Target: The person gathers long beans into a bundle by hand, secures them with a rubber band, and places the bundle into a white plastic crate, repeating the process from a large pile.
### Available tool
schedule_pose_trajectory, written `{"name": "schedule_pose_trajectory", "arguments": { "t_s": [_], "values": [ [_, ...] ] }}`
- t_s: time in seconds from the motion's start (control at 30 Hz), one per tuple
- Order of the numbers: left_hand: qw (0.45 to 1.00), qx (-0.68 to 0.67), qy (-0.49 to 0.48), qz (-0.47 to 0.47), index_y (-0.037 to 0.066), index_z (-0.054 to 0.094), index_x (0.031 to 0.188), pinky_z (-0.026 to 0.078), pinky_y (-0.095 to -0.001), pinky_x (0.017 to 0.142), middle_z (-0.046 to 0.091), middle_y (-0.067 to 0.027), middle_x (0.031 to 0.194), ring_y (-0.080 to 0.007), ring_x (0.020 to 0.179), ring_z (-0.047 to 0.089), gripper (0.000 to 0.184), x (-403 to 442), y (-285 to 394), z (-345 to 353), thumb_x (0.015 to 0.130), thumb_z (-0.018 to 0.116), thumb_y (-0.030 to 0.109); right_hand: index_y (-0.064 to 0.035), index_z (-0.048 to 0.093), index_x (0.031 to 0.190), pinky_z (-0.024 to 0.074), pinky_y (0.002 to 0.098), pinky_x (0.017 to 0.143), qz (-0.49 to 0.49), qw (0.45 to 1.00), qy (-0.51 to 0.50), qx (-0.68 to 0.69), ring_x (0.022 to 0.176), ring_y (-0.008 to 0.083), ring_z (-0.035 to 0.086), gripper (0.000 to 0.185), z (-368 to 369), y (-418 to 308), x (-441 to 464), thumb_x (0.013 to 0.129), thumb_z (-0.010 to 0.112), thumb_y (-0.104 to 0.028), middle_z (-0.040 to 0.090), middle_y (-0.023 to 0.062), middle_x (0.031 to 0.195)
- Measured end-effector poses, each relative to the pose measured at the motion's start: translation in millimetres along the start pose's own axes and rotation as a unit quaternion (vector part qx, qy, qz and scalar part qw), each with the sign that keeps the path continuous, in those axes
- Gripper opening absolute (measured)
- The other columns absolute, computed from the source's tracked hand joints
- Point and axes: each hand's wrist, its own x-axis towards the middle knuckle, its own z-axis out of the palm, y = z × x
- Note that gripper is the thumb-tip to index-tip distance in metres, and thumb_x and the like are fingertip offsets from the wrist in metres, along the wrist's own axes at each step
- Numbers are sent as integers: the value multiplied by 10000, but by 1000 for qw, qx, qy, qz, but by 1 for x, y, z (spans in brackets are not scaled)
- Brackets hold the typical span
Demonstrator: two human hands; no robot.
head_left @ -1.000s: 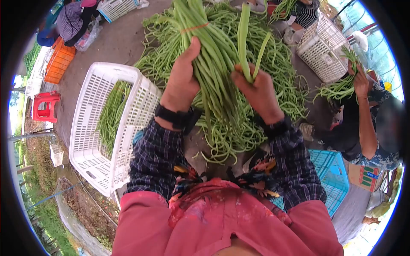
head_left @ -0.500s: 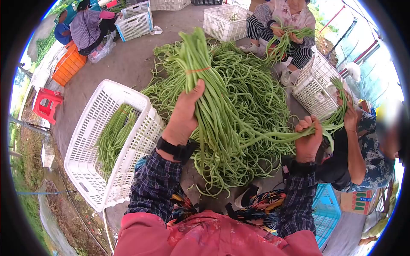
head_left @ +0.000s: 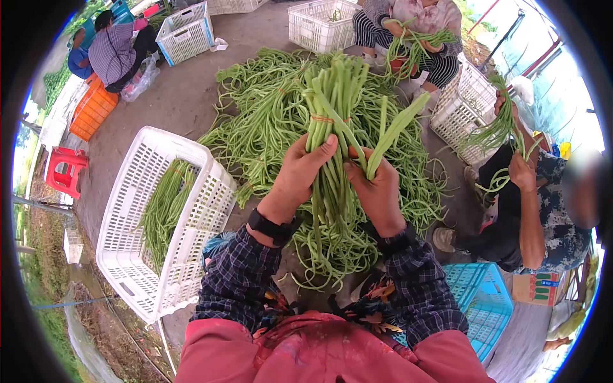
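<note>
My left hand (head_left: 302,167) is wrapped around a bundle of long green beans (head_left: 330,121), tied near its top with an orange band (head_left: 321,119). Beside it my right hand (head_left: 375,189) pinches a few loose long beans (head_left: 397,133), their ends pointing up and to the right. One of those beans slants across the front of the bundle. Beneath both hands spreads a large pile of long beans (head_left: 255,131) on the floor. The bundle's lower ends hang down over this pile.
A white crate (head_left: 121,210) holding banded beans (head_left: 167,210) stands at left, a blue crate (head_left: 491,306) at lower right. One person (head_left: 543,198) sits at right with beans; another (head_left: 421,25) sits behind the pile. A red stool (head_left: 65,171) and orange crate (head_left: 92,112) are farther left.
My right hand has come left to the bundle, bringing loose beans from near the person at right. My left hand has lowered slightly and turned the bundle more upright.
</note>
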Motion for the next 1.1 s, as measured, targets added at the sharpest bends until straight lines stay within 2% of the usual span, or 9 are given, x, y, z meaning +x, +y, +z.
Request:
{"name": "schedule_pose_trajectory", "arguments": {
  "t_s": [0.13,0.37,0.53,0.73,0.8,0.87,0.97,1.03,1.1],
  "values": [
    [996,75,-29,42,0,539,1160,447,-246,812,610,-42,1036,-100,929,569,355,-3,-1,0,882,613,208,29,586,1043,475,265,717,-12,999,-15,-25,775,128,588,268,2,-1,2,784,643,-1,611,83,875],
    [998,-16,-32,41,10,534,1156,476,-249,741,611,-36,1001,-106,872,584,352,-2,-7,-4,880,615,211,22,579,1042,455,245,710,30,997,-71,19,770,79,539,230,1,-15,1,819,607,-29,597,37,826],
    [991,-105,86,21,37,533,1107,510,-284,672,606,-42,936,-136,804,607,331,1,-4,-18,876,617,260,29,571,1044,454,249,709,19,989,-144,30,775,67,521,245,3,-8,-6,811,595,-41,610,21,846],
    [984,-141,94,58,37,537,1094,533,-341,707,610,-71,964,-191,811,621,359,-8,34,-32,907,548,343,-11,576,931,373,205,566,163,940,-297,31,637,41,446,159,-39,-2,-31,785,602,-67,528,-16,760],
    [983,-142,96,65,39,537,1099,534,-341,708,612,-77,967,-199,820,623,349,-9,45,-41,914,534,335,-32,560,899,326,196,491,209,921,-272,183,564,41,404,141,-62,23,-43,805,577,-135,494,-18,719],
    [983,-136,95,77,33,530,1131,524,-337,743,614,-79,989,-198,857,616,375,-15,51,-46,913,534,338,-51,540,903,353,201,507,190,931,-152,273,584,58,425,219,-90,31,-46,854,507,-262,519,8,778],
    [988,-93,71,105,30,491,1221,485,-351,839,594,-82,1090,-204,962,585,453,-24,59,-47,923,505,371,-73,497,886,345,214,470,192,890,-89,404,570,71,411,233,-143,41,-40,887,454,-301,494,20,785],
    [983,-104,86,126,35,485,1227,477,-358,861,585,-83,1111,-213,990,576,458,-33,64,-54,923,502,376,-108,465,855,330,230,445,122,841,42,525,552,86,390,177,-179,55,-41,907,436,-274,468,14,750],
    [975,-114,83,174,41,473,1238,459,-372,907,569,-90,1147,-231,1044,556,465,-34,76,-55,922,500,381,-121,460,845,319,241,440,81,834,215,501,535,95,371,155,-209,63,-50,919,413,-249,465,10,751]
  ]
}}
